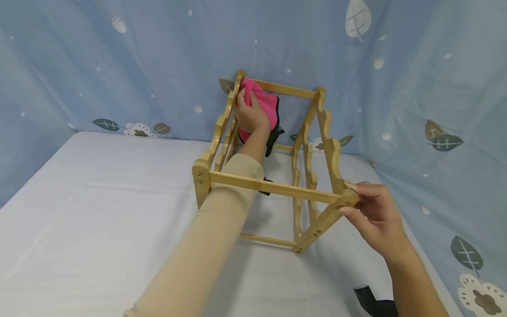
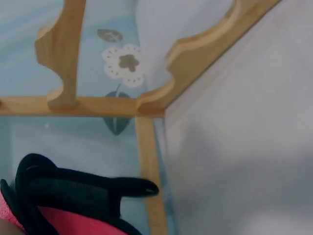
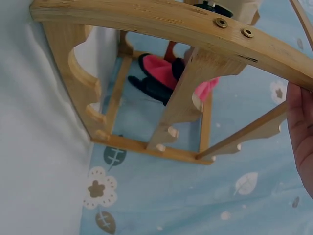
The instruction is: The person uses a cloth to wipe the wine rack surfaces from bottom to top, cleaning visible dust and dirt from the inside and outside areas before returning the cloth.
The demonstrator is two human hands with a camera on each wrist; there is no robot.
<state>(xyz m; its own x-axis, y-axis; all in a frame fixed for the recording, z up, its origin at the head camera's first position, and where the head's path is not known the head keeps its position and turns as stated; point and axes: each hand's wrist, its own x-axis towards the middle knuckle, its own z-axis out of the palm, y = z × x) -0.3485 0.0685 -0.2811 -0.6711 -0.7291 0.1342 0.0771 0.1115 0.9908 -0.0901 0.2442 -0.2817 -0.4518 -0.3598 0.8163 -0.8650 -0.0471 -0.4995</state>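
A light wooden rack (image 1: 277,188) with scalloped side rails stands tilted on the white surface. My left arm reaches through its frame. The left hand (image 1: 252,115) grips a bunched pink cloth (image 1: 270,105) with black edging against the far end of the upper left rail. In the left wrist view, a black-edged part of the cloth (image 2: 73,221) hangs near the rails, with that hand almost wholly out of frame. My right hand (image 1: 376,215) pinches the rack's near right corner, thumb below and fingers above. The right wrist view shows its fingers (image 3: 299,117) at the wooden end piece (image 3: 122,17).
A white-covered table (image 1: 99,211) spreads under the rack. Blue curtain (image 1: 158,66) with leaf and flower prints hangs close behind the rack and along the right side. A black angled piece (image 1: 372,303) shows beside my right forearm.
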